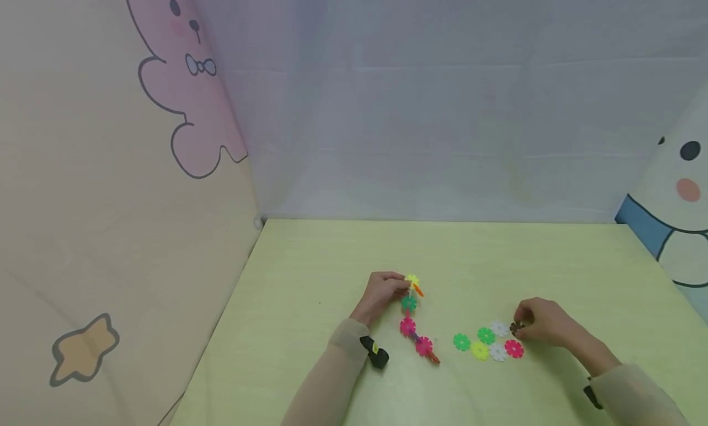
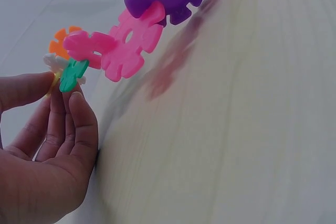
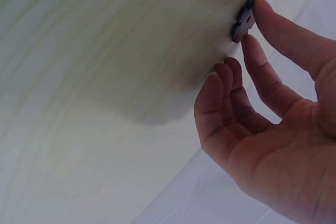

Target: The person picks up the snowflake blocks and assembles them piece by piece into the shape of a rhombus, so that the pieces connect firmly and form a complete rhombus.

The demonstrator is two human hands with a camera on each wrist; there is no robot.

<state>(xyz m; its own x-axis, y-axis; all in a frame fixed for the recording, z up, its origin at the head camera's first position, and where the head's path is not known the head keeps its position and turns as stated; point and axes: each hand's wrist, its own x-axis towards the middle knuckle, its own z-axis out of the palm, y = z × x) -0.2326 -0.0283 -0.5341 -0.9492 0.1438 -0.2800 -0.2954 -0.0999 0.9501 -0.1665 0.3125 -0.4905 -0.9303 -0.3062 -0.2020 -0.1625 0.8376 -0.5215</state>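
My left hand [image 1: 383, 294] pinches the yellow notched snowflake disc [image 1: 412, 279] at the upper end of a chain of interlocked plastic discs. Along the chain come an orange disc [image 1: 418, 290], a green disc [image 1: 409, 303], two pink discs [image 1: 407, 326] and a purple disc [image 2: 185, 2], with an orange-red piece [image 1: 434, 357] at the low end. In the left wrist view a white disc [image 2: 54, 62] shows close to the thumb. My right hand [image 1: 547, 323] pinches a dark brown disc [image 3: 243, 23] between thumb and index finger, beside the group of loose discs.
Several loose discs lie on the pale table [image 1: 332, 248] between the hands: green [image 1: 461, 342], yellow [image 1: 480, 351], white [image 1: 498, 352] and pink [image 1: 514, 348]. A light curtain [image 1: 431, 137] hangs behind the table, and a cartoon-printed cloth [image 1: 110, 198] is on the left.
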